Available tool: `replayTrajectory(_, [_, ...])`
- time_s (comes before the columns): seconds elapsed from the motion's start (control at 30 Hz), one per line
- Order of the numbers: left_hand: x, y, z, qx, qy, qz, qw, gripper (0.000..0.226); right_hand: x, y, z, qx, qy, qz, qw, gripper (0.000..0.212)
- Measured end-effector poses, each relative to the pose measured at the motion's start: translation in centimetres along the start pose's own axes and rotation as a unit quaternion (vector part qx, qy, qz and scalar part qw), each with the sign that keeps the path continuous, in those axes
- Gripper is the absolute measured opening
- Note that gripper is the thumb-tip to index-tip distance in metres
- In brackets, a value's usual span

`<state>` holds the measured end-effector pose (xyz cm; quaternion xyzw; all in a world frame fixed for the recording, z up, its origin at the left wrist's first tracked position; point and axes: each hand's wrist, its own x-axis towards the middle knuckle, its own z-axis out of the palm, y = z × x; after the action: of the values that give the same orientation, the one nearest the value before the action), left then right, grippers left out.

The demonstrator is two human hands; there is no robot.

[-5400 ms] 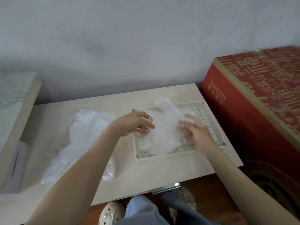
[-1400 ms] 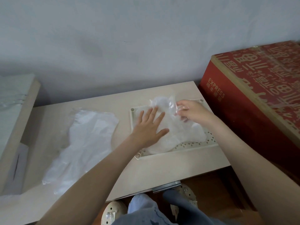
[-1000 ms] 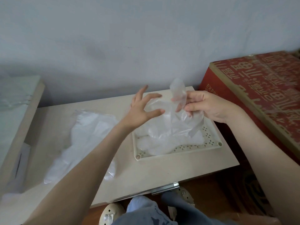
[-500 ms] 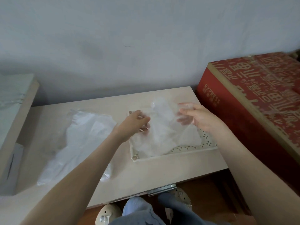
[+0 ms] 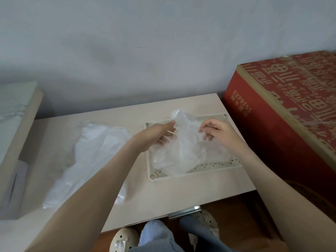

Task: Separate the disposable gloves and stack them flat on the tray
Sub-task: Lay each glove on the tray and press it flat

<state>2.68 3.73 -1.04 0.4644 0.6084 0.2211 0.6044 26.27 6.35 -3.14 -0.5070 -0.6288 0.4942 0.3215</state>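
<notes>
Between the two hands over the cream perforated plastic tray lay the crumpled clear plastic glove. The left hand was spread loose on its left edge; the right hand pinched film at its right. Its long axis ran away from the person, one end puffed up. The left hand sat nearer the pile of clear gloves on the pale counter. How many layers lay there, I couldn't tell.
</notes>
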Motion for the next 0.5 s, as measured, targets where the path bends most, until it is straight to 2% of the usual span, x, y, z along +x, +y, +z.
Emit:
replayTrajectory(0.17, [0.7, 0.5, -0.6, 0.089, -0.027, 0.017, 0.995, 0.023, 0.1, 0.3, -0.2, 0.012, 0.000, -0.006, 1.000, 0.023])
replayTrajectory(0.27, [0.9, 0.7, -1.0, 0.101, -0.028, 0.021, 0.994, 0.015, 0.1, 0.5, -0.4, 0.019, 0.012, -0.005, 1.000, 0.023])
replayTrajectory(0.37, [0.8, 1.0, -1.2, 0.054, -0.027, 0.014, 0.998, 0.012, 0.1, 0.7, -0.6, 0.021, 0.015, -0.005, 1.000, 0.023])
replayTrajectory(0.5, [0.5, 1.3, -1.4, -0.042, -0.099, 0.032, 0.994, 0.006, 0.1, 0.7, -0.6, 0.027, 0.011, -0.008, 1.000, 0.023])
